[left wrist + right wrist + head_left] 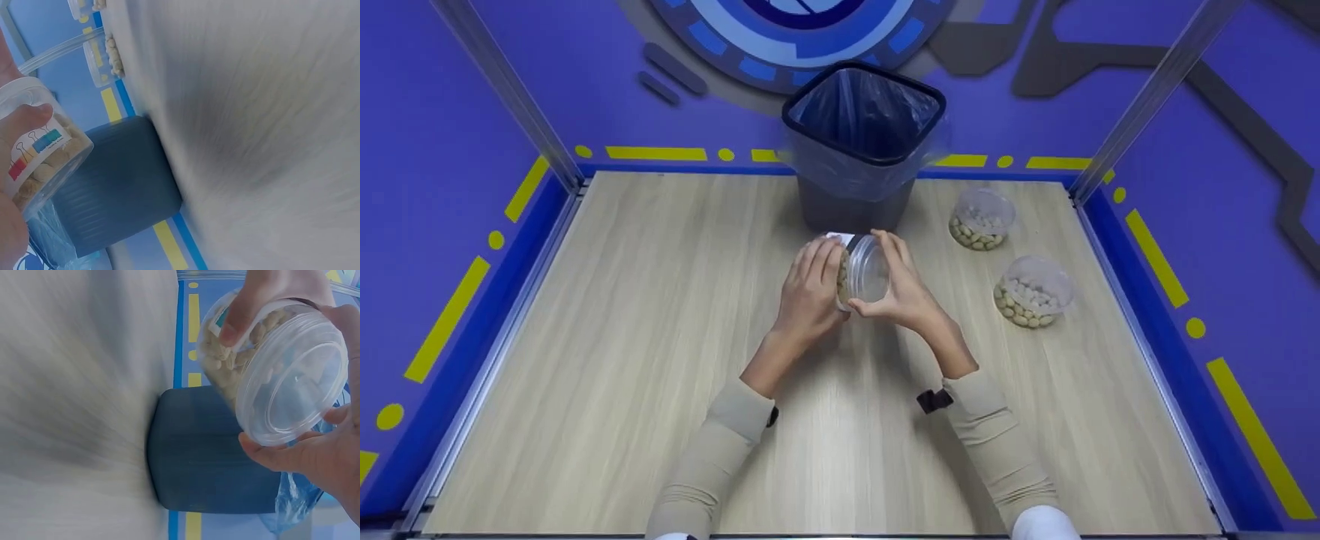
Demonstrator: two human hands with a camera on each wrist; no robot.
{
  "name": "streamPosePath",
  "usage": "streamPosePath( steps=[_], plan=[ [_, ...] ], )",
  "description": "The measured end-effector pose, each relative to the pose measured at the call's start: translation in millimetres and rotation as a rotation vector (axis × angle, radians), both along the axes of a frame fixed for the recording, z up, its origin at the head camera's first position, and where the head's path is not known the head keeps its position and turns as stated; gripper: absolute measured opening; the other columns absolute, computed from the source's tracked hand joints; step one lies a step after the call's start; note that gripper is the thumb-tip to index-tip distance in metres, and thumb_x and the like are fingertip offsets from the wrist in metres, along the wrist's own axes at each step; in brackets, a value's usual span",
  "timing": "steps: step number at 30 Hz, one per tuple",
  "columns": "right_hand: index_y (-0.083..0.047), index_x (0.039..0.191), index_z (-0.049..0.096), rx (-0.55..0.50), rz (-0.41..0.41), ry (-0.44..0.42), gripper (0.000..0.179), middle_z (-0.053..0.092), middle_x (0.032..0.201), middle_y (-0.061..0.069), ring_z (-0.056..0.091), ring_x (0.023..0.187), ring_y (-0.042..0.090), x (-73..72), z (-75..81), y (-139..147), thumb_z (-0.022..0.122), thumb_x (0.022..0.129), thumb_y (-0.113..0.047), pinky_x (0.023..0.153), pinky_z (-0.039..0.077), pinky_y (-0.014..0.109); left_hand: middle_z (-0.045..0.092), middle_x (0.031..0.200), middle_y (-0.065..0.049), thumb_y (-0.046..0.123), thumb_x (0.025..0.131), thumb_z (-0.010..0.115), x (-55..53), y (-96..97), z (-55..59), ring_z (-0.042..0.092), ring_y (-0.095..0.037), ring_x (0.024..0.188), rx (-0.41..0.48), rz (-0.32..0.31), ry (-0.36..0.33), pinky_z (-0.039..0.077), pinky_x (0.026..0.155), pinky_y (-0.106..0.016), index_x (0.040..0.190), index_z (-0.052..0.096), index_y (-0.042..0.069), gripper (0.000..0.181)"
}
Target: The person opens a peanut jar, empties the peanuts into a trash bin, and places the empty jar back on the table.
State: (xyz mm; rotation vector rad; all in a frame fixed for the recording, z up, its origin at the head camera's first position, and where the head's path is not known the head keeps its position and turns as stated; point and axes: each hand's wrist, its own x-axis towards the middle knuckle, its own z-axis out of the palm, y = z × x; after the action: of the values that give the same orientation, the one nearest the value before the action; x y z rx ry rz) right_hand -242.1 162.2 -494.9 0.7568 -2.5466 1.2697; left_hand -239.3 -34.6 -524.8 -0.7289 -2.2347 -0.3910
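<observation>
My left hand (808,292) grips a clear plastic jar (222,368), its thumb lying across a white label (34,143) printed with coloured binder clips. Pale nut-like pieces fill part of the jar, which is tipped on its side above the table. On the jar's mouth sits a clear round lid (298,391), facing right in the head view. The fingers and thumb of my right hand (911,294) hold this lid by its rim from opposite sides.
Just beyond the hands stands a dark bin (840,206) lined with a clear bag. To the right are two clear open tubs, the farther tub (982,219) and the nearer tub (1033,292), both partly filled with pale nuts. Blue walls enclose the wooden table (660,315).
</observation>
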Motion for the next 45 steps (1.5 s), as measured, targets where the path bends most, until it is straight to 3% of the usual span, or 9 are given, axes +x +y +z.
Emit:
streamPosePath(
  steps=[7, 12, 18, 23, 26, 29, 33, 37, 45],
  plan=[
    [-0.005, 0.152, 0.036, 0.189, 0.018, 0.199, 0.113, 0.032, 0.151, 0.026, 0.027, 0.142, 0.043, 1.6, 13.1, -7.3, 0.094, 0.059, -0.032, 0.113, 0.037, 0.056, 0.053, 0.147, -0.017, 0.043, 0.059, 0.094, -16.3, -14.2, 11.9, 0.046, -0.033, 0.141, -0.01, -0.106, -0.104, 0.03, 0.122, -0.047, 0.144, 0.047, -0.002, 0.108],
    [-0.007, 0.152, 0.035, 0.174, 0.037, 0.22, 0.113, 0.032, 0.153, 0.024, 0.026, 0.144, 0.041, 3.9, 10.1, -2.5, 0.095, 0.059, -0.031, 0.114, 0.037, 0.054, 0.052, 0.147, -0.02, 0.037, 0.062, 0.092, -11.9, -13.8, 17.9, 0.045, -0.035, 0.141, -0.044, -0.124, -0.119, 0.029, 0.122, -0.044, 0.146, 0.045, -0.004, 0.105],
    [-0.01, 0.158, 0.028, 0.053, 0.086, 0.073, 0.11, 0.019, 0.162, 0.022, 0.018, 0.15, 0.038, 6.4, 10.3, -0.7, 0.091, 0.072, -0.034, 0.118, 0.029, 0.057, 0.051, 0.147, -0.021, 0.031, 0.062, 0.094, -6.2, -12.6, 17.5, 0.045, -0.036, 0.14, -0.056, -0.074, -0.066, 0.031, 0.121, -0.046, 0.146, 0.044, -0.004, 0.104],
    [-0.008, 0.162, 0.016, -0.045, 0.002, -0.132, 0.108, 0.014, 0.163, 0.024, 0.018, 0.151, 0.035, 7.3, 15.8, -5.6, 0.082, 0.084, -0.043, 0.121, 0.024, 0.056, 0.049, 0.149, -0.02, 0.021, 0.064, 0.09, -3.6, -11.3, 18.3, 0.043, -0.035, 0.142, -0.061, -0.033, -0.047, 0.028, 0.123, -0.045, 0.148, 0.042, -0.004, 0.099],
    [-0.009, 0.162, 0.014, -0.054, -0.04, -0.189, 0.109, 0.016, 0.163, 0.021, 0.023, 0.149, 0.034, 6.9, 17.9, -8.0, 0.082, 0.084, -0.044, 0.12, 0.026, 0.055, 0.048, 0.15, -0.02, 0.018, 0.065, 0.088, -2.8, -10.7, 19.5, 0.042, -0.035, 0.142, -0.055, -0.029, -0.058, 0.025, 0.124, -0.044, 0.148, 0.041, -0.004, 0.098],
    [-0.008, 0.161, 0.019, -0.055, -0.019, -0.154, 0.108, 0.02, 0.161, 0.019, 0.026, 0.148, 0.032, 5.0, 17.9, -9.1, 0.085, 0.081, -0.037, 0.119, 0.029, 0.052, 0.048, 0.151, -0.019, 0.019, 0.061, 0.091, -2.8, -11.8, 19.8, 0.042, -0.034, 0.143, -0.046, -0.025, -0.068, 0.025, 0.124, -0.043, 0.148, 0.041, -0.003, 0.103],
    [-0.01, 0.158, 0.026, -0.003, 0.071, 0.004, 0.107, 0.022, 0.161, 0.019, 0.025, 0.149, 0.029, 0.9, 16.8, -8.4, 0.089, 0.074, -0.03, 0.119, 0.031, 0.049, 0.047, 0.152, -0.019, 0.027, 0.055, 0.097, -3.5, -15.2, 20.0, 0.042, -0.035, 0.142, -0.02, -0.031, -0.09, 0.025, 0.124, -0.043, 0.148, 0.041, -0.003, 0.113],
    [-0.012, 0.156, 0.03, 0.031, 0.134, 0.094, 0.107, 0.021, 0.162, 0.018, 0.02, 0.151, 0.029, -1.1, 15.8, -5.3, 0.092, 0.071, -0.028, 0.119, 0.031, 0.051, 0.047, 0.151, -0.02, 0.032, 0.058, 0.096, -3.6, -16.7, 19.8, 0.044, -0.037, 0.141, -0.012, -0.034, -0.094, 0.027, 0.123, -0.044, 0.149, 0.04, -0.003, 0.112],
    [-0.008, 0.16, 0.02, -0.042, 0.022, -0.113, 0.103, 0.018, 0.162, 0.02, 0.024, 0.149, 0.031, 1.5, 17.4, -9.4, 0.082, 0.084, -0.038, 0.12, 0.028, 0.054, 0.048, 0.151, -0.019, 0.02, 0.066, 0.087, -2.2, -12.6, 18.7, 0.04, -0.034, 0.143, -0.06, 0.009, -0.072, 0.025, 0.124, -0.044, 0.148, 0.042, -0.003, 0.097]
  ],
)
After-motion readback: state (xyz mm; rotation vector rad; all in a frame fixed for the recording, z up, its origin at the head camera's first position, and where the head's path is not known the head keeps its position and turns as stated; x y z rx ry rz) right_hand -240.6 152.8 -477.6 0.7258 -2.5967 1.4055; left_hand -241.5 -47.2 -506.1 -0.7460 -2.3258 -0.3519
